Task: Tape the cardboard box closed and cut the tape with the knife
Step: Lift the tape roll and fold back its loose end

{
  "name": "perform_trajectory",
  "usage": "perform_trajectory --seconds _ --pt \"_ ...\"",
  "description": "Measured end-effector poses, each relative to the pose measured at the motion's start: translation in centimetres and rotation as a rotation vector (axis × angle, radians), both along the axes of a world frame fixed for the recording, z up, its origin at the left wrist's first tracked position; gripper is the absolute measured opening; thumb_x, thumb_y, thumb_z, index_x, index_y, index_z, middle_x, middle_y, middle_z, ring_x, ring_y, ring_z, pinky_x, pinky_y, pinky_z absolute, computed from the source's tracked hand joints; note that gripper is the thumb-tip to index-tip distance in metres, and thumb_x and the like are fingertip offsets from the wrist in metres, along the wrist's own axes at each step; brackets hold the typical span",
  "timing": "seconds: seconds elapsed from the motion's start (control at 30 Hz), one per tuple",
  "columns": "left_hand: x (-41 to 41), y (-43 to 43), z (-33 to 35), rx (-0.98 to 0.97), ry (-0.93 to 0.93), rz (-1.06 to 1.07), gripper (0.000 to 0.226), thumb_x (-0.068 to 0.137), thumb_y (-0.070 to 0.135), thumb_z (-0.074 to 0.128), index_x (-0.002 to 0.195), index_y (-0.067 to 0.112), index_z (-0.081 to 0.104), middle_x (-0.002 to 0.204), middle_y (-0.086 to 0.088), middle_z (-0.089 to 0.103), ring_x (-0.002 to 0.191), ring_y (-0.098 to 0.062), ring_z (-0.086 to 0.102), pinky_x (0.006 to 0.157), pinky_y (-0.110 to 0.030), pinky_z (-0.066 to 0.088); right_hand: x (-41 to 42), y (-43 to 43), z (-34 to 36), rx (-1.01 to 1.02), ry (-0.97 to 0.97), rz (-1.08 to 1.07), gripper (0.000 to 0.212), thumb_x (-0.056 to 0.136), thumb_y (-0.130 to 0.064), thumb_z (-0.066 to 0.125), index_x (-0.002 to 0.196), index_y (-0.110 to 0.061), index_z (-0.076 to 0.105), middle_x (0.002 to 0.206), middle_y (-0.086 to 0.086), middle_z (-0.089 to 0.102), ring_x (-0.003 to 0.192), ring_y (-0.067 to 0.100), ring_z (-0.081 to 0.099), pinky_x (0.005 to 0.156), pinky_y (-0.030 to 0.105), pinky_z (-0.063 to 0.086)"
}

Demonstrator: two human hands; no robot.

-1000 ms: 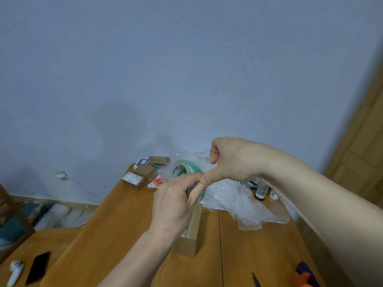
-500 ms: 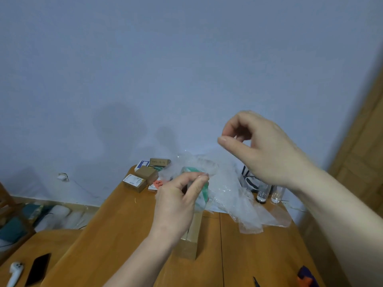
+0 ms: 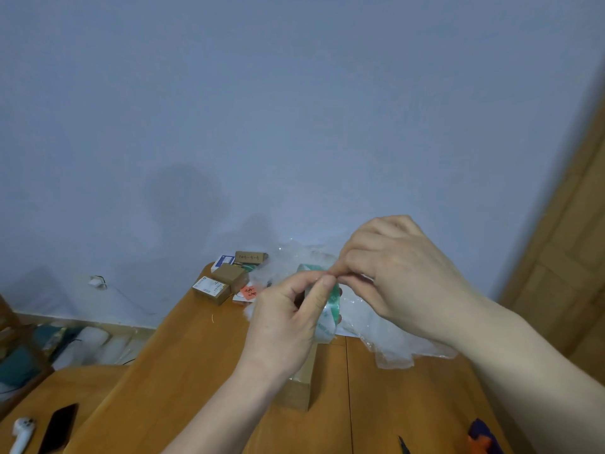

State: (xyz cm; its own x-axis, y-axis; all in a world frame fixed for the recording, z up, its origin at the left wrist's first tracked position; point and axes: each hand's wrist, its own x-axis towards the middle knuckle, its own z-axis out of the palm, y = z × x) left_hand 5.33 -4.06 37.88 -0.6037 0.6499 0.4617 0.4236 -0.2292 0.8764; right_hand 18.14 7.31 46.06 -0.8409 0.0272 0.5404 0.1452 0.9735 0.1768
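Observation:
My left hand [image 3: 288, 326] holds a roll of clear tape with a green core [image 3: 327, 309] up above the table. My right hand [image 3: 393, 276] is at the top of the roll, with fingertips pinched on its outer edge next to my left thumb. Below my left wrist a brown cardboard box [image 3: 299, 385] lies on the wooden table [image 3: 196, 371], mostly hidden by my arm. A dark knife tip [image 3: 404, 445] shows at the bottom edge of the table.
Crumpled clear plastic wrap [image 3: 393, 342] lies behind the roll. Several small cardboard boxes [image 3: 226, 280] and a red card [image 3: 248, 293] sit at the table's far end. A black phone [image 3: 59, 427] and a white controller [image 3: 23, 434] lie bottom left. An orange and blue object [image 3: 481, 437] lies bottom right.
My right hand, which had lifted up and away from the roll half a second ago, has come back down onto the top of the roll. My left hand keeps the roll.

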Motion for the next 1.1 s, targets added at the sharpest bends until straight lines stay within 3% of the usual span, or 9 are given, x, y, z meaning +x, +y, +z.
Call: perform_trajectory --seconds 0.2,0.33,0.57,0.63,0.7,0.8,0.9,1.03,1.1 --pt "0.3 -0.4 -0.2 -0.065 -0.050 -0.061 0.021 0.098 0.022 0.063 0.108 0.031 0.079 0.058 0.014 0.064 0.053 -0.003 0.050 0.056 -0.015 0.042 0.3 -0.2 0.2 -0.357 -0.061 -0.041 0.018 0.098 -0.040 0.060 0.103 -0.042 0.077 0.098 -0.021 0.066 0.102 0.004 0.054 0.100 0.035 0.042" --pt "0.5 -0.4 -0.3 -0.068 -0.100 -0.080 0.022 0.098 0.029 0.063 0.114 0.033 0.078 0.091 0.001 0.080 0.090 -0.020 0.072 0.087 -0.035 0.060 0.4 -0.4 0.6 -0.515 -0.066 -0.049 0.023 0.094 -0.041 0.063 0.115 -0.043 0.070 0.102 -0.025 0.065 0.109 -0.002 0.055 0.099 0.029 0.046" --pt "1.0 -0.4 -0.6 -0.091 -0.090 -0.134 0.021 0.099 0.031 0.061 0.112 0.033 0.078 0.091 -0.010 0.077 0.091 -0.040 0.067 0.083 -0.049 0.057 -0.2 -0.8 0.4 -0.416 -0.096 -0.093 0.016 0.097 -0.044 0.057 0.095 -0.036 0.072 0.094 -0.016 0.069 0.098 0.007 0.057 0.097 0.035 0.044" --pt "1.2 -0.5 -0.4 -0.087 -0.102 -0.158 0.030 0.099 0.027 0.061 0.127 0.036 0.069 0.087 -0.017 0.076 0.070 -0.030 0.065 0.068 -0.036 0.058 -0.1 -0.7 0.2 -0.463 -0.096 -0.104 0.016 0.098 -0.041 0.058 0.094 -0.034 0.072 0.090 -0.015 0.069 0.095 0.007 0.058 0.094 0.034 0.046" --pt "1.4 -0.6 -0.2 -0.091 -0.145 -0.171 0.048 0.099 0.025 0.061 0.144 0.038 0.052 0.077 -0.025 0.069 0.053 -0.011 0.051 0.057 -0.018 0.047 0.0 -0.5 0.1 -0.532 -0.084 -0.105 0.014 0.097 -0.039 0.060 0.094 -0.033 0.072 0.088 -0.016 0.070 0.093 0.005 0.060 0.090 0.034 0.050" --pt "1.8 -0.7 -0.2 -0.114 -0.201 -0.182 0.062 0.100 0.024 0.061 0.153 0.039 0.033 0.060 -0.013 0.056 0.049 -0.008 0.052 0.064 -0.014 0.050 0.0 -0.2 0.2 -0.629 -0.089 -0.118 0.014 0.097 -0.037 0.061 0.095 -0.031 0.075 0.085 -0.018 0.071 0.088 0.003 0.064 0.082 0.029 0.054" --pt "2.2 -0.5 -0.4 -0.128 -0.250 -0.222 0.075 0.100 0.025 0.060 0.160 0.041 0.017 0.087 -0.028 0.071 0.080 -0.029 0.077 0.089 -0.029 0.058 0.0 0.2 -0.1 -0.677 -0.111 -0.124 0.013 0.096 -0.034 0.063 0.093 -0.030 0.076 0.088 -0.016 0.070 0.089 0.002 0.064 0.082 0.026 0.054" --pt "2.9 -0.3 -0.4 -0.106 -0.343 -0.280 0.077 0.103 0.017 0.055 0.161 0.037 0.008 0.092 -0.003 0.081 0.090 -0.022 0.080 0.080 -0.018 0.058 0.1 0.9 -1.0 -0.742 -0.117 -0.129 0.009 0.094 -0.035 0.067 0.089 -0.031 0.075 0.095 -0.013 0.069 0.092 0.001 0.063 0.086 0.025 0.053" --pt "3.1 -0.1 -0.8 -0.085 -0.398 -0.307 0.077 0.103 0.014 0.054 0.162 0.036 0.008 0.097 -0.005 0.082 0.090 -0.027 0.079 0.085 -0.027 0.060 0.2 1.3 -1.5 -0.800 -0.099 -0.133 0.005 0.091 -0.035 0.071 0.089 -0.032 0.074 0.093 -0.012 0.072 0.090 0.002 0.065 0.084 0.026 0.054"
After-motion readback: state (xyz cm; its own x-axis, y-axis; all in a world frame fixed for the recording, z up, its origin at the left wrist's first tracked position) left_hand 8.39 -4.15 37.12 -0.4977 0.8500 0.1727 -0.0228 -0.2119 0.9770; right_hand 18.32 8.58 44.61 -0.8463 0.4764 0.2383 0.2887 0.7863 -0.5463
